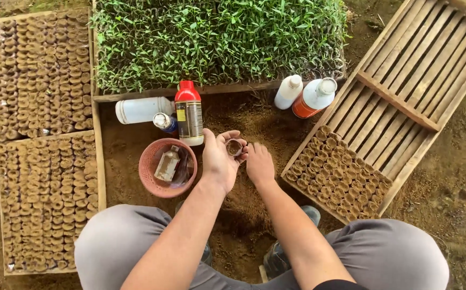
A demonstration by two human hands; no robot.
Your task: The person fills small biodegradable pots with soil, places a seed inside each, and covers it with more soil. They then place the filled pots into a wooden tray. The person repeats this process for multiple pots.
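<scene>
Fingers of left hand (219,161) curl around a small soil-filled leaf cup (234,147); right hand (258,165) fingers pinch its rim

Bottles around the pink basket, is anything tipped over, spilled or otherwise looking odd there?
Yes. The white jug lies on its side on the soil, and a small bottle lies tilted inside the pink basket. The orange-bodied bottle also leans against the slatted tray. The red-capped bottle stands upright. No spill shows.

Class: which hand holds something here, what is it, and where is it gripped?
The left hand holds a small brown soil-filled cup by its sides, fingers curled around it. The right hand holds nothing visible.
</scene>
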